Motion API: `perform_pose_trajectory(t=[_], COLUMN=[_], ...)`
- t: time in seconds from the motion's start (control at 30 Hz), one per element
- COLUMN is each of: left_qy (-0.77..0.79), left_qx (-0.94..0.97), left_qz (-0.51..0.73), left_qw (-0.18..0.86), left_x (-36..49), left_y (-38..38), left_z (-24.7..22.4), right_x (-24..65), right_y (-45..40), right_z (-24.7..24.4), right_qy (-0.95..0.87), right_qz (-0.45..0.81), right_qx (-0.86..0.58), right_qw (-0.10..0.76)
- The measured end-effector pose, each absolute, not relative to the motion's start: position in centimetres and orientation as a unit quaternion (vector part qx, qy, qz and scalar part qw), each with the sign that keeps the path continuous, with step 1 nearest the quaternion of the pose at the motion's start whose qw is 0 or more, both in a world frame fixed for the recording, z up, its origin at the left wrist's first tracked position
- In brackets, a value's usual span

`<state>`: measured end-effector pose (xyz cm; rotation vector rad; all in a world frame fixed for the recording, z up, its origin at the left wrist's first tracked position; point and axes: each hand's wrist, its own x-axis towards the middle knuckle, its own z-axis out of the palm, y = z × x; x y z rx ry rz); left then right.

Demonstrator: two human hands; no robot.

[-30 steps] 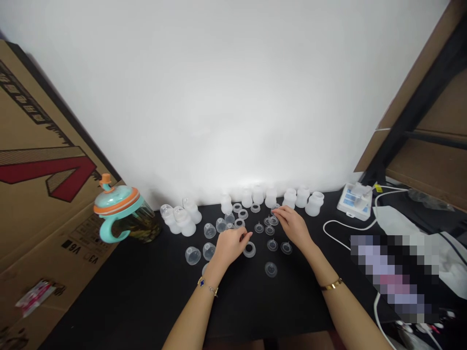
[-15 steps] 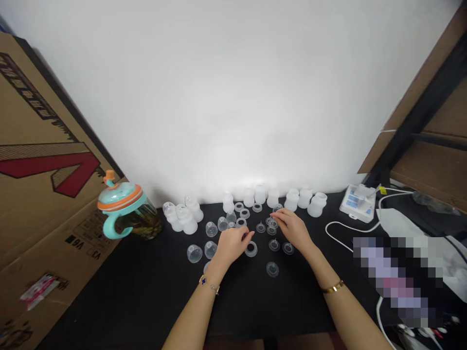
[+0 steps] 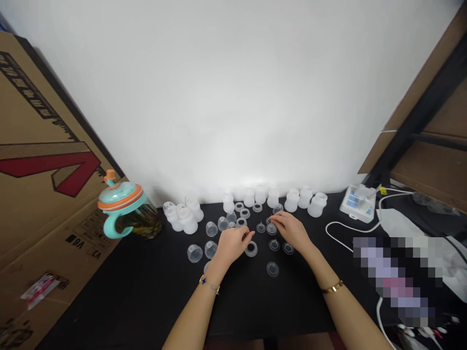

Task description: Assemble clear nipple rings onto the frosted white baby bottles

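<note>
On the black table, my right hand (image 3: 292, 231) is closed in a pinch at a clear silicone nipple (image 3: 271, 228), among several others such as the nipple (image 3: 274, 244) nearer me. My left hand (image 3: 235, 241) has its fingers curled together; whatever they hold, if anything, is hidden. Just right of it lies a translucent collar ring (image 3: 251, 249). More rings (image 3: 244, 213) lie behind, between the hands. Clear dome caps (image 3: 210, 249) are spread to the left of my left hand. Small white bottles (image 3: 317, 204) stand along the wall.
Capped white bottles (image 3: 187, 219) are grouped at the back left, beside a jug (image 3: 142, 214) with a teal and orange lid. A cardboard box (image 3: 40, 194) borders the left side. At right are a white case (image 3: 358, 202), a white cable (image 3: 346, 223) and a blurred patch.
My right hand has shifted slightly down, and its fingertips are now lower over the nipple cluster. My left hand stays where it was.
</note>
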<state>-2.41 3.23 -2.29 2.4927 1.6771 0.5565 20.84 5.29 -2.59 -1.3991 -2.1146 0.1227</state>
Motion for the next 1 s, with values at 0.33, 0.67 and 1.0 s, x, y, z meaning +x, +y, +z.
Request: perform_pose_trajectory(t=[0.33, 0.67, 1.0], left_qy=[0.55, 0.521, 0.523], left_qx=[0.814, 0.837, 0.837], left_qz=[0.178, 0.161, 0.147], left_qw=[0.051, 0.05, 0.072], left_x=[-2.41, -1.56, -1.53], left_y=[3.14, 2.59, 2.56], left_z=[-2.21, -2.12, -2.32], right_x=[21.09, 20.92, 20.73], right_y=[5.55, 5.24, 5.19], right_z=[-2.82, -2.58, -2.46], right_qy=[-0.79, -0.787, -0.791], right_qz=[0.042, 0.028, 0.026], right_qx=[-0.531, -0.559, -0.566], right_qw=[0.303, 0.259, 0.233])
